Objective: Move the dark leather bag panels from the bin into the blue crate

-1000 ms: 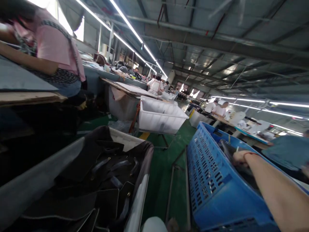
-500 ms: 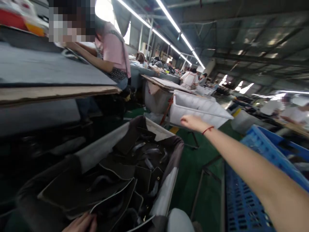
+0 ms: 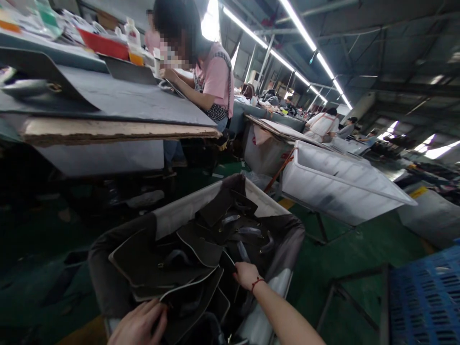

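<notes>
Dark panels (image 3: 168,261) fill a grey bin (image 3: 187,211) low in the middle of the view: flat, stiff-looking cut pieces, matte brown-black, with rounded corners and a pale edge line, some carrying glossy straps and small metal fittings. No writing can be read on them. The left hand (image 3: 138,326) rests at the near rim of the bin, its fingers (image 3: 153,311) pressed together on the edge of the nearest panel. The right hand (image 3: 246,274), a red string at its wrist, reaches into the pile on the right side; its fingers are curled down among the pieces, and whether they pinch one cannot be told. Beyond stands a white tub (image 3: 338,187), smooth plastic, and at right a blue crate (image 3: 427,297) with slotted walls. At left a person in a pink top (image 3: 212,81) works at a grey-covered surface (image 3: 118,103) edged with bare board.
</notes>
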Available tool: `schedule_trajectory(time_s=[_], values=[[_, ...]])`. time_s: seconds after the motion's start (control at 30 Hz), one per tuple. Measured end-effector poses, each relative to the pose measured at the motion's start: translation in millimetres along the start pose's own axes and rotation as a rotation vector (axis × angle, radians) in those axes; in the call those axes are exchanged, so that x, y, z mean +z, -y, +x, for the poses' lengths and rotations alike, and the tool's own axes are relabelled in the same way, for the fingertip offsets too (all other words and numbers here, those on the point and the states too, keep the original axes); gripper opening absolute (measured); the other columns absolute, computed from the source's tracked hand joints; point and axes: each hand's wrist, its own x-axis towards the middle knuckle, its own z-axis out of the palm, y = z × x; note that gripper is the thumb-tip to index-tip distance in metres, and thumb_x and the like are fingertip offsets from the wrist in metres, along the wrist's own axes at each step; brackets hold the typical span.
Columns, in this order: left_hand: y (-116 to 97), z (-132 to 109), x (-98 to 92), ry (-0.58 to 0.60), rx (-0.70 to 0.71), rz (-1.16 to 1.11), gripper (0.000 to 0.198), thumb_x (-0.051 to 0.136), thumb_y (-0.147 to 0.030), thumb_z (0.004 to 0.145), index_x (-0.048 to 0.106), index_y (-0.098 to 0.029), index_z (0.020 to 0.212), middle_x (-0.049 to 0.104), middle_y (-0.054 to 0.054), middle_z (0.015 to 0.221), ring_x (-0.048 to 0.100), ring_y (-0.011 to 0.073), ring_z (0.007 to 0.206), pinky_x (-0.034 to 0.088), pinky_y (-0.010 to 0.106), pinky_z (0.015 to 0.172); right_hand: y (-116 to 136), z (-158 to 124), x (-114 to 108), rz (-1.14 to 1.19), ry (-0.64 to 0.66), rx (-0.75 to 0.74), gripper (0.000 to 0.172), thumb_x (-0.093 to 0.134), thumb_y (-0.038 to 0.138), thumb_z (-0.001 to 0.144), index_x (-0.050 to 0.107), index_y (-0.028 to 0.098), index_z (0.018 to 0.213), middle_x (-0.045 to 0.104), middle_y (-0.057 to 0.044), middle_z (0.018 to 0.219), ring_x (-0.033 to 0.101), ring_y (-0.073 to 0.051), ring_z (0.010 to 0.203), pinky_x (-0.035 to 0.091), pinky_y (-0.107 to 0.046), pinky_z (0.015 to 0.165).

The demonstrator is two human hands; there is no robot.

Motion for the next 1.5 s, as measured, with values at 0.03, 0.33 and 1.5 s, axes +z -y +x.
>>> schedule_trajectory(time_s=[0.03, 0.33, 1.5], values=[[0.1, 0.2, 0.4, 0.014, -0.013, -0.011, 0.037, 0.039, -0.050, 0.086, 0.069, -0.032, 0.097, 0.071, -0.001, 0.111, 0.064, 0.0182, 0.104, 0.053, 0.036, 0.094, -4.9, 0.0, -0.2, 0.005, 0.005, -0.013, 0.029, 0.052, 0.033, 0.081, 0.065, 0.020, 0.103, 0.069, -0.010, 0.104, 0.064, -0.025, 0.100, 0.052, -0.036, 0.082], [2.4, -0.9, 4.5, 0.072, -0.042, -0.054, 0.042, 0.038, -0.054, 0.085, 0.068, -0.030, 0.100, 0.069, 0.002, 0.116, 0.062, 0.0195, 0.109, 0.049, 0.038, 0.099, -37.9, -16.7, -14.1, -0.037, 0.018, 0.064, 0.028, 0.054, 0.028, 0.079, 0.069, 0.010, 0.094, 0.068, -0.020, 0.098, 0.064, -0.034, 0.097, 0.052, -0.043, 0.077], [-12.6, 0.1, -5.4, -0.071, -0.031, -0.003, 0.030, 0.036, -0.035, 0.089, 0.062, -0.027, 0.078, 0.069, 0.001, 0.086, 0.065, 0.0174, 0.085, 0.054, 0.034, 0.079, 35.0, 99.1, -91.8, 0.153, -0.350, -0.306, 0.029, 0.040, 0.035, 0.089, 0.063, 0.018, 0.092, 0.068, -0.009, 0.093, 0.064, -0.023, 0.088, 0.047, -0.032, 0.076]])
